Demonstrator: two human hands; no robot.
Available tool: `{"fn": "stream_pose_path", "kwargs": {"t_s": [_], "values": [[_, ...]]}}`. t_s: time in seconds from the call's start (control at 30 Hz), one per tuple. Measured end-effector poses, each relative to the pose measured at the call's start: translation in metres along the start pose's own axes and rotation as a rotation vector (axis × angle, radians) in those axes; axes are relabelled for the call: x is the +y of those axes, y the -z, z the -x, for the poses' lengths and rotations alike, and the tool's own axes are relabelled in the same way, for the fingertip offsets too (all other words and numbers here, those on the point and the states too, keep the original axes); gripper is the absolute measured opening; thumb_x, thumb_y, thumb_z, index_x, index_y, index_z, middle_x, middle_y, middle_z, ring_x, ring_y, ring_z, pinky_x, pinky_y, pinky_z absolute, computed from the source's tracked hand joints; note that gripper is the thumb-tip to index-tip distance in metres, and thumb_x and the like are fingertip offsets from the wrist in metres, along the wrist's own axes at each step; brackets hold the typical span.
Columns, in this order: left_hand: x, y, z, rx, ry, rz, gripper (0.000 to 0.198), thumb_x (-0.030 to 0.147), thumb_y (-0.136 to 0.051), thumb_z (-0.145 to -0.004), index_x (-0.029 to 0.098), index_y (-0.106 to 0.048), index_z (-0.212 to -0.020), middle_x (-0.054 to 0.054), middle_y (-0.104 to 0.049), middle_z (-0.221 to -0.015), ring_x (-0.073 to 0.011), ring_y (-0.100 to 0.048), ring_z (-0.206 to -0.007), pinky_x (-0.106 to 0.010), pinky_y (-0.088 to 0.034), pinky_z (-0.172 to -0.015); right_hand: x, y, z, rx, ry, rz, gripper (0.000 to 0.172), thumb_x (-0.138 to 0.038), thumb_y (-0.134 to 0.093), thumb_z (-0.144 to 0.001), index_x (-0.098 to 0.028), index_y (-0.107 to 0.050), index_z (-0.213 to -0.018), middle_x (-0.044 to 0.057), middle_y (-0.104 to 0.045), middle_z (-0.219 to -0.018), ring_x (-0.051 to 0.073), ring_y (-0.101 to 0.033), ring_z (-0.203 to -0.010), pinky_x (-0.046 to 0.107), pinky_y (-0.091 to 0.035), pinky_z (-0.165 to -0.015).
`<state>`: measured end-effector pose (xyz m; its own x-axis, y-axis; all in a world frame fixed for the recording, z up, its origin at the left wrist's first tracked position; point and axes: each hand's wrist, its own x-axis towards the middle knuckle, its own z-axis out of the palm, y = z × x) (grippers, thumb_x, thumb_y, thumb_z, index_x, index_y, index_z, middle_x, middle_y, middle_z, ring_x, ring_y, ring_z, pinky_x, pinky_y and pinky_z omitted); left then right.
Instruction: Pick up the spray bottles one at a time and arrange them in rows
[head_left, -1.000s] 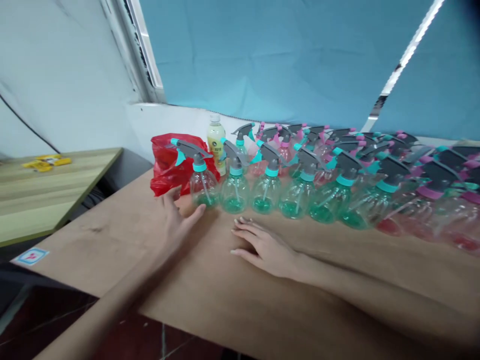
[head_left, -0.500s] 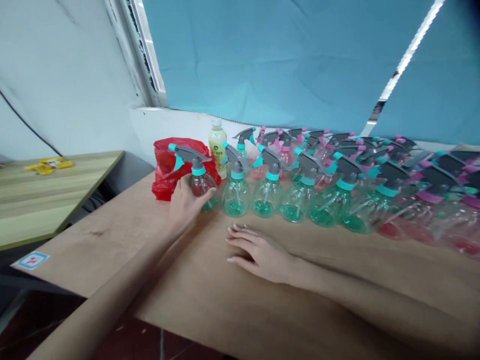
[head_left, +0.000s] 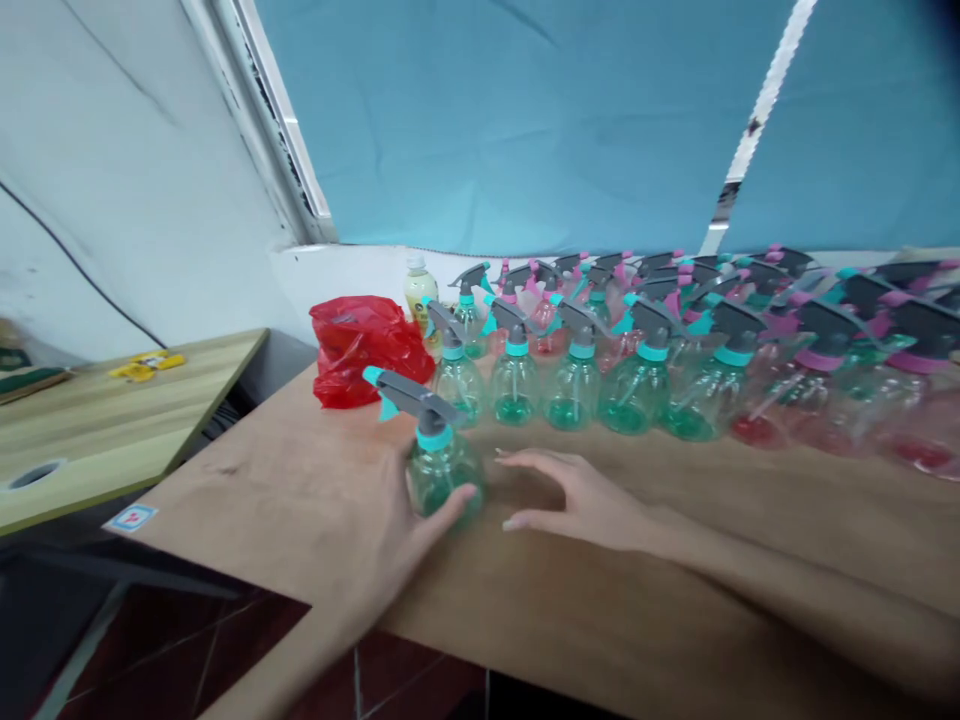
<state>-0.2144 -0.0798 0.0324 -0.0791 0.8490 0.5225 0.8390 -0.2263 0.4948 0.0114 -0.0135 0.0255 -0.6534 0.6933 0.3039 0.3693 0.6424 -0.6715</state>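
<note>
Spray bottle (head_left: 439, 468) sits clasped in the left hand (head_left: 401, 525); right hand (head_left: 581, 500) lies spread just beside it.

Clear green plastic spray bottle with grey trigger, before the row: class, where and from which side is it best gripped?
Take the spray bottle by its round belly, likely from the left, as the left hand does: it stands upright, and the trigger head juts above the grip.
</note>
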Motion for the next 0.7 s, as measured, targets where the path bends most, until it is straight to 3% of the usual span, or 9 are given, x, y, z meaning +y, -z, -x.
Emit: {"fn": "stream_pose_path", "kwargs": {"t_s": [0.2, 0.3, 0.4, 0.6, 0.7], "values": [[0.061, -0.045, 0.001, -0.207, -0.068, 0.289, 0.06, 0.044, -0.066, -0.084, 0.029, -0.036, -0.134, -0.008, -0.051, -0.132, -0.0314, -0.048, -0.124, -0.052, -0.04, -0.102, -0.014, 0.05, 0.015, 0.17, 0.046, -0.11, 0.063, -0.045, -0.072, -0.074, -0.025, -0.049, -0.129, 0.008, -0.06, -0.129, 0.027, -0.058, -0.117, 0.047, -0.048, -0.096], [0.089, -0.075, -0.007, -0.271, -0.166, 0.348, 0.064, 0.042, -0.069, -0.081, 0.027, -0.036, -0.134, -0.009, -0.053, -0.127, -0.0316, -0.051, -0.12, -0.052, -0.043, -0.099, -0.011, 0.069, 0.023, 0.25, 0.029, -0.194, 0.05, -0.042, -0.074, -0.072, -0.023, -0.056, -0.115, 0.004, -0.068, -0.103, 0.022, -0.064, -0.091, 0.039, -0.053, -0.08], [0.116, -0.102, -0.011, -0.352, -0.241, 0.396, 0.069, 0.045, -0.069, -0.082, 0.025, -0.034, -0.138, -0.011, -0.054, -0.127, -0.033, -0.052, -0.119, -0.053, -0.044, -0.097, 0.0, 0.083, 0.034, 0.343, -0.038, -0.281, 0.032, -0.04, -0.069, -0.078, -0.025, -0.061, -0.105, -0.001, -0.065, -0.085, 0.016, -0.062, -0.073, 0.031, -0.053, -0.065], [0.15, -0.136, -0.019, -0.38, -0.319, 0.442, 0.077, 0.05, -0.069, -0.081, 0.021, -0.03, -0.141, -0.014, -0.049, -0.134, -0.0343, -0.047, -0.124, -0.052, -0.041, -0.101, 0.016, 0.113, 0.056, 0.423, -0.073, -0.408, 0.033, -0.04, -0.07, -0.078, -0.025, -0.061, -0.106, 0.001, -0.068, -0.107, 0.02, -0.063, -0.103, 0.034, -0.051, -0.089], [0.155, -0.149, -0.026, -0.401, -0.359, 0.482, 0.078, 0.053, -0.067, -0.081, 0.02, -0.029, -0.141, -0.015, -0.047, -0.135, -0.0354, -0.046, -0.124, -0.054, -0.04, -0.101, 0.019, 0.127, 0.061, 0.431, -0.068, -0.347, 0.029, -0.038, -0.067, -0.082, -0.025, -0.061, -0.107, 0.001, -0.066, -0.11, 0.019, -0.062, -0.104, 0.034, -0.048, -0.093]]}}
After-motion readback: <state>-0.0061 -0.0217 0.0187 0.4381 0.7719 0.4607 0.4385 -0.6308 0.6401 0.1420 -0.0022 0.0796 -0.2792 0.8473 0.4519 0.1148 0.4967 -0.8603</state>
